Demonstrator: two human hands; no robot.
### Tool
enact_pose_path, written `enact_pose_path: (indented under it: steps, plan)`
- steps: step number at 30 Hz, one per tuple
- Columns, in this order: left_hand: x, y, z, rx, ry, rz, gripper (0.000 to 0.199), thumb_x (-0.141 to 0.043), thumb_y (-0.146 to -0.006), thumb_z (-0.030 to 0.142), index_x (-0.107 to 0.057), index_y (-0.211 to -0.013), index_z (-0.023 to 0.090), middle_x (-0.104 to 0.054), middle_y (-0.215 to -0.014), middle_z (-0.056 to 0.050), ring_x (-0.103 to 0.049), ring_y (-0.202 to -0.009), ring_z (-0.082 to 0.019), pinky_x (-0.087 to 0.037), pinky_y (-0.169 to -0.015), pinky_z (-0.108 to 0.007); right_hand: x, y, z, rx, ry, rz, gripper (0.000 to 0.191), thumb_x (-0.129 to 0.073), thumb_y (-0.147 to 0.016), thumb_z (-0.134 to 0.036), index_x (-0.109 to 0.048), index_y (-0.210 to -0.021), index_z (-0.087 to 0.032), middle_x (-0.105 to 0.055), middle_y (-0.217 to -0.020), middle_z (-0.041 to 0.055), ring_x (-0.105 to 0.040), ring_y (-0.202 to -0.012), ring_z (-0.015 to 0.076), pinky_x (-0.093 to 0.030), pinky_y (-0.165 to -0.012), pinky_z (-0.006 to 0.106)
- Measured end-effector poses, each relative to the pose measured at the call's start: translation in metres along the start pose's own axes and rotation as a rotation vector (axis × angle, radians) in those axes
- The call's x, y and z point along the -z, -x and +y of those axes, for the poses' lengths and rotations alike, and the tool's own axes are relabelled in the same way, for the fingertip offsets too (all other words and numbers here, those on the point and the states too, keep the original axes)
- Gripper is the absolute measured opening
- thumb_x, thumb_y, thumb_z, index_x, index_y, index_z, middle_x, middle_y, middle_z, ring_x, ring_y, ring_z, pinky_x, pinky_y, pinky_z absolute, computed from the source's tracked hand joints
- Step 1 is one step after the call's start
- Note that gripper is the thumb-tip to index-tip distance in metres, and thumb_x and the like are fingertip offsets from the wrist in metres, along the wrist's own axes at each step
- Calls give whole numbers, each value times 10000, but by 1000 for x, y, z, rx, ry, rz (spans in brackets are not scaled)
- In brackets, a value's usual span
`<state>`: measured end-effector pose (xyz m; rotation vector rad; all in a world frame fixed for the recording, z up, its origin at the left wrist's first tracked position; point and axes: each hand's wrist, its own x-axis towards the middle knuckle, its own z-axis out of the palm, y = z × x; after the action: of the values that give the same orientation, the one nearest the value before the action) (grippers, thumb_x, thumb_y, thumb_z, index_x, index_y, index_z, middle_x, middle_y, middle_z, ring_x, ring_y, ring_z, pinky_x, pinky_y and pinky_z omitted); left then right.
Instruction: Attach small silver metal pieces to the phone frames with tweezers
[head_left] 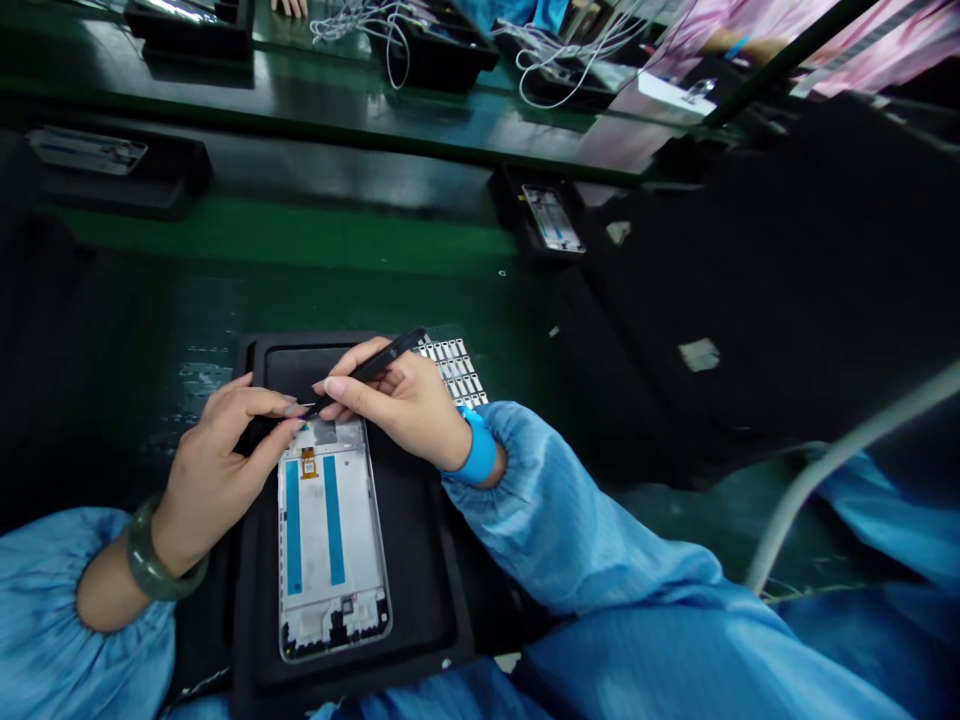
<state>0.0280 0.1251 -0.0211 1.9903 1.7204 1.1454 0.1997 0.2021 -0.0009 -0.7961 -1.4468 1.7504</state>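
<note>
A phone frame (352,540) with two blue adhesive strips and a small orange flex cable (309,463) lies in a black tray (420,600). My right hand (409,400), a blue band at its wrist, is closed around slim black tweezers (386,358), their tip pointing down-left to the frame's top edge. Beside that tip, my left hand (217,460) pinches thumb and forefinger together above the frame's upper left corner. Whatever sits between those fingers is too small to make out. Partly behind my right hand is a sheet of small silvery pieces (457,370).
Another phone frame (553,218) sits in a black tray at the back right, and one more (88,150) at the back left. White cables (397,30) hang over black bins across the bench. Black cloth (787,280) covers the right side, near a pale curved tube (840,460).
</note>
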Motion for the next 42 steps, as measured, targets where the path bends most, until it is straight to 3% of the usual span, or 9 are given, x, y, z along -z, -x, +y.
enact_pose_path:
  steps: [6, 12, 15, 18, 23, 31, 38, 42]
  plan:
    - [0, 0, -1, 4, 21, 7, 96, -602, -790, 183, -568, -865, 233, -647, -867, 39, -616, -855, -117, -397, -1039, -397, 1, 4, 2, 129, 94, 8, 244, -671, -776, -343, -550, -846, -143, -653, -840, 39, -681, -687, 133, -565, -621, 222]
    - [-2, 1, 0, 71, 27, 21, 90, -601, -787, 223, -568, -870, 236, -637, -849, 35, -615, -878, -135, -402, -1033, -392, 5, 8, 3, 430, 473, -12, 126, -641, -817, -259, -620, -880, -152, -664, -882, 47, -659, -789, 134, -537, -715, 236]
    - [-3, 1, 0, 93, 33, 14, 79, -594, -788, 234, -567, -863, 234, -636, -845, 34, -614, -873, -134, -393, -1034, -378, 5, 9, 5, 539, 530, -33, 102, -621, -832, -212, -615, -913, -152, -668, -889, 51, -652, -838, 137, -532, -749, 236]
    - [-3, 1, -1, 118, 51, 1, 94, -594, -787, 242, -559, -874, 230, -635, -864, 26, -612, -875, -136, -411, -1003, -360, 4, 10, 8, 572, 516, -62, 93, -597, -849, -205, -593, -935, -169, -671, -920, 48, -651, -877, 136, -536, -779, 241]
    - [-3, 3, -1, 169, 69, -21, 187, -591, -787, 265, -527, -958, 225, -619, -942, -8, -608, -917, -160, -484, -855, -323, 5, 11, 6, 568, 622, -7, 86, -593, -853, -243, -595, -903, -173, -672, -894, 45, -652, -843, 134, -533, -761, 234]
    - [-5, 3, -2, 75, -21, -25, 263, -587, -788, 252, -480, -1027, 224, -573, -1075, -39, -532, -1097, -206, -408, -990, -409, 5, 9, 7, 576, 751, -129, 79, -548, -879, -240, -569, -919, -176, -673, -921, 48, -649, -863, 143, -531, -766, 252]
    - [-4, 4, -4, 74, -13, -34, 281, -586, -789, 265, -468, -1041, 224, -570, -1059, -46, -532, -1107, -214, -402, -1000, -411, 3, 12, 5, 642, 907, -262, 114, -477, -903, -169, -589, -921, -159, -670, -960, 67, -637, -944, 146, -528, -804, 256]
    - [-5, 3, -3, 94, -3, -35, 282, -589, -784, 271, -472, -1036, 223, -570, -1065, -50, -527, -1112, -221, -402, -994, -413, 4, 12, 5, 667, 818, -192, 71, -523, -880, -179, -592, -900, -178, -675, -902, 50, -645, -922, 149, -537, -797, 257]
